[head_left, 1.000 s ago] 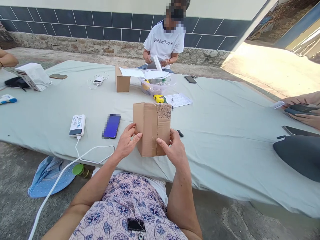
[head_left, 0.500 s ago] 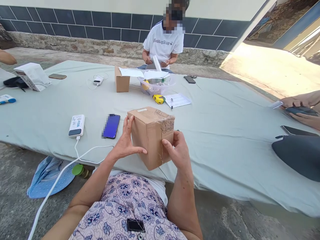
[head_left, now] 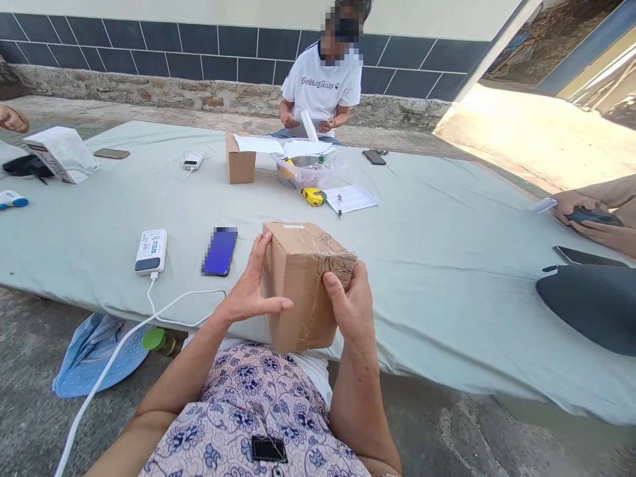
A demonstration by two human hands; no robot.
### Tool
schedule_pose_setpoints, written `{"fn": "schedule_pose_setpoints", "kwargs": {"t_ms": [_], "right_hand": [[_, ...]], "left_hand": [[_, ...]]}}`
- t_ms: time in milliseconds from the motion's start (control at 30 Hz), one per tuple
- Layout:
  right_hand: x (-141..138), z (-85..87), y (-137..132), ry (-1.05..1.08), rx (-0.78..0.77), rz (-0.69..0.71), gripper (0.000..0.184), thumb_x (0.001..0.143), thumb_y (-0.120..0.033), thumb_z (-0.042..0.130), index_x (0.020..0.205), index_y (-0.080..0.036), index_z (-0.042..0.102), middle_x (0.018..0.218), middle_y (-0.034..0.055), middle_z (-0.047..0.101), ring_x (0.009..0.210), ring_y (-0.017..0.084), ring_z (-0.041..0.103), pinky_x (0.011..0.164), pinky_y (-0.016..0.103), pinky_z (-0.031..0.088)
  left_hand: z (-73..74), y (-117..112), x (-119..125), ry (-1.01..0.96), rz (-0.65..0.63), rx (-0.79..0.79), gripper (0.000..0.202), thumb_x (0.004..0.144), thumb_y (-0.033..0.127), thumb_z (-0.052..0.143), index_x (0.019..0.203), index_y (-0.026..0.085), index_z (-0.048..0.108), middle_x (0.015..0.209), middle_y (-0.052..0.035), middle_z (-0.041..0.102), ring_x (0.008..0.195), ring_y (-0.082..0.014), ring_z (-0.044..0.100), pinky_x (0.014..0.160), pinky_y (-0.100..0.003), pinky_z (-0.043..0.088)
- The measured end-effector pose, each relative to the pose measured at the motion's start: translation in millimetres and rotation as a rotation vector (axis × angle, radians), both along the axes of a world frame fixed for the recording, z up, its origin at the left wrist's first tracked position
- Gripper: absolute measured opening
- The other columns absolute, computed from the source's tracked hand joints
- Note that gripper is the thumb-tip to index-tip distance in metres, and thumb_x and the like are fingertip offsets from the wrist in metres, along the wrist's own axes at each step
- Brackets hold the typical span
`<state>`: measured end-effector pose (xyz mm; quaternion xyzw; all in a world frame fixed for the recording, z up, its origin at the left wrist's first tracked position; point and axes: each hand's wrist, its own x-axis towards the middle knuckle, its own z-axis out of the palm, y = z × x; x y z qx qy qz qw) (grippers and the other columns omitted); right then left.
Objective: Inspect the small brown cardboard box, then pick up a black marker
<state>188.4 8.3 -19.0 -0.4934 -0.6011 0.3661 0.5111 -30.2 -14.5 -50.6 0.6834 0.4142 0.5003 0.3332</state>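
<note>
A brown cardboard box with tape and dark scribbled marks on its upper right corner is held between my two hands at the table's near edge, slightly tilted. My left hand grips its left side, thumb across the near face and fingers at the upper left edge. My right hand clasps the right side, its thumb on the marked tape near the top corner; the other fingers are partly hidden behind the box. A white label shows on the top face. Left of the box lies a phone with a blue screen.
A white power bank with a cable lies on the left. Beyond the box are a yellow tape measure, a paper, a plastic basin and another carton. A dark cap lies right. A person sits opposite.
The box has turned and tipped a little, its lower end nearer to me. My right hand has shifted up the side to the marked corner; the left keeps its hold.
</note>
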Motion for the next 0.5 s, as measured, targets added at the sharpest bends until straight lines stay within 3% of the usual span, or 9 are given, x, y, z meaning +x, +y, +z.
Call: {"fn": "schedule_pose_setpoints", "kwargs": {"t_ms": [100, 233, 367, 500], "right_hand": [[0, 1.0, -3, 0.078, 0.083, 0.062, 0.074, 0.082, -0.072, 0.069, 0.134, -0.021, 0.054, 0.14, 0.0131, 0.064, 0.128, 0.031, 0.061, 0.103, 0.044, 0.051], [-1, 3.6, -8, 0.093, 0.119, 0.058, 0.078, 0.084, -0.07, 0.07, 0.141, -0.02, 0.053, 0.139, 0.0142, 0.065, 0.125, 0.031, 0.063, 0.1, 0.043, 0.053], [-7, 5.4, -12, 0.019, 0.107, 0.021, 0.076, 0.085, -0.07, 0.068, 0.142, -0.021, 0.053, 0.135, 0.0148, 0.068, 0.124, 0.032, 0.064, 0.098, 0.045, 0.054], [-13, 5.4, -14, -0.072, 0.112, 0.014, 0.075, 0.086, -0.07, 0.066, 0.141, -0.022, 0.052, 0.133, 0.0152, 0.068, 0.12, 0.033, 0.066, 0.094, 0.045, 0.057]], "left_hand": [[2.1, -1, -4, 0.014, -0.065, -0.002, 0.124, 0.072, 0.069, 0.082, 0.164, 0.048, 0.002, 0.177, 0.0005, -0.007, 0.162, -0.0413, -0.005, 0.13, -0.067, 0.015], [4.7, -2, -4, 0.019, -0.096, 0.048, 0.128, 0.07, 0.062, 0.086, 0.165, 0.045, 0.002, 0.177, 0.0, -0.007, 0.162, -0.04, -0.008, 0.132, -0.063, 0.014], [9.9, -7, 2, 0.021, -0.058, 0.003, 0.114, 0.082, 0.048, 0.079, 0.166, 0.039, 0.002, 0.177, -0.0052, 0.004, 0.163, -0.038, 0.01, 0.132, -0.06, 0.02], [19.3, -14, 12, -0.02, 0.076, 0.02, 0.105, 0.085, 0.043, 0.076, 0.165, 0.038, 0.007, 0.175, -0.0074, 0.013, 0.16, -0.0349, 0.022, 0.13, -0.056, 0.028]]}}
